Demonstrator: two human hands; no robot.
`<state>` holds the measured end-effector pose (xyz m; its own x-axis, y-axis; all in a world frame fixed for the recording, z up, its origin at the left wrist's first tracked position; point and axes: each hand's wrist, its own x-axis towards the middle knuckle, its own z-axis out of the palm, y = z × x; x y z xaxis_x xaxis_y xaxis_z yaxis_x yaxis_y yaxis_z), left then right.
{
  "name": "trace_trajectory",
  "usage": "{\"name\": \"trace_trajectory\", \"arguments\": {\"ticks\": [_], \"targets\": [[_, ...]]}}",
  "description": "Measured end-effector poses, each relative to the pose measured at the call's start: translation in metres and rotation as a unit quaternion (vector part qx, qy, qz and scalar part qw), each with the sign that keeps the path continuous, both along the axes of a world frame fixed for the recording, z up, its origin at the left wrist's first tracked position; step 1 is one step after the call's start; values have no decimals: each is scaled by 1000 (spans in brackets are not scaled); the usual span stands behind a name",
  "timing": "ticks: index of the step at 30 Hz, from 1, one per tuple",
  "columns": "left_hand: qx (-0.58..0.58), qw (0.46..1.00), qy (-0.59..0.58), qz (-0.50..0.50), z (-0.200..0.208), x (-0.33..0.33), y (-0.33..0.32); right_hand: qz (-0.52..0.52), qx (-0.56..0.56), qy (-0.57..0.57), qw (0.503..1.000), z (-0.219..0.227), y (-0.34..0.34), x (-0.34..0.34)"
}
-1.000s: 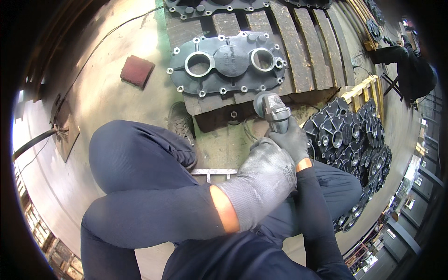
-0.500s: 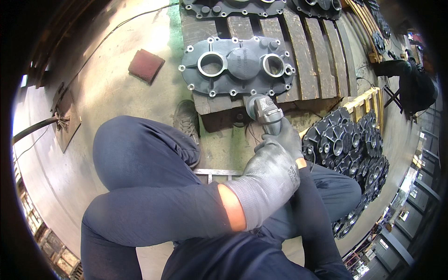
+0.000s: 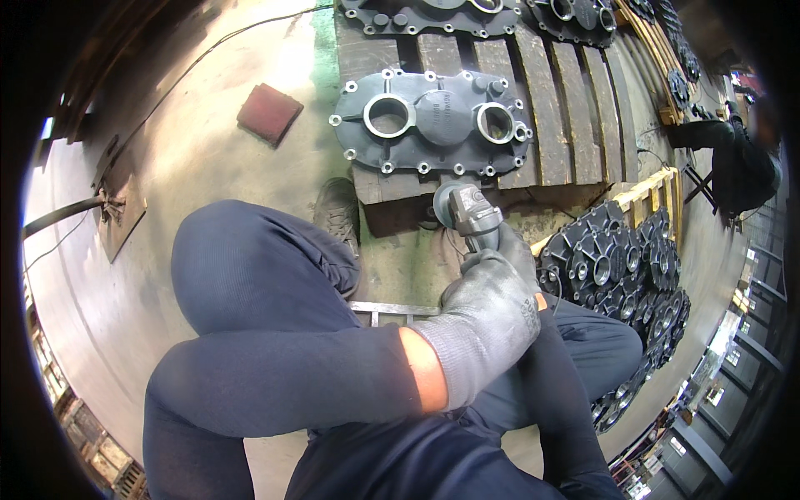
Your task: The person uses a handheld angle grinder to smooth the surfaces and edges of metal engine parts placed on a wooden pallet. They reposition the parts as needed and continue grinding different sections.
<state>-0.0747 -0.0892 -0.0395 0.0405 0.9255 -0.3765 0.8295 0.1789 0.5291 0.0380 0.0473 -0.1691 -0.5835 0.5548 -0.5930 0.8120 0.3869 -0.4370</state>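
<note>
1. The pallet lies ahead of me, its worn wooden slats running away from where I sit.
2. Black castings with round openings are massed to the right of the pallet's near edge.
3. Another person, in dark clothes, is well to the right of the pallet.
4. A grey cover lies flat on the pallet's near end, with two large round openings and bright bolt holes along its rim.
5. My left shoe is on the floor, just left of the pallet's near corner.
6. The grinder is held up just in front of the pallet's near edge, its head toward the pallet.
7. My left hand, grey-gloved, is wrapped around the grinder's rear, nearer me.
8. My right hand, also gloved and partly hidden by the left, is clamped on the grinder too; the hands are together.
9. A dark red pad lies on the floor left of the pallet.
10. The grinder's disc is near the pallet's edge, apart from the cover.
</note>
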Motion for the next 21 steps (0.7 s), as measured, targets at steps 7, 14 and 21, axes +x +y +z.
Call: {"name": "trace_trajectory", "arguments": {"ticks": [7,14,21], "targets": [[44,996,-76,13,-43,23,-33,-37,36,-9,999,-5,-31,-11],[22,993,53,-104,15,-22,-62,33,23,-88,995,-3,-65,-47],[81,996,14,19,12,-17,-78,113,-45,-95,988,18,-116,-103]]}}
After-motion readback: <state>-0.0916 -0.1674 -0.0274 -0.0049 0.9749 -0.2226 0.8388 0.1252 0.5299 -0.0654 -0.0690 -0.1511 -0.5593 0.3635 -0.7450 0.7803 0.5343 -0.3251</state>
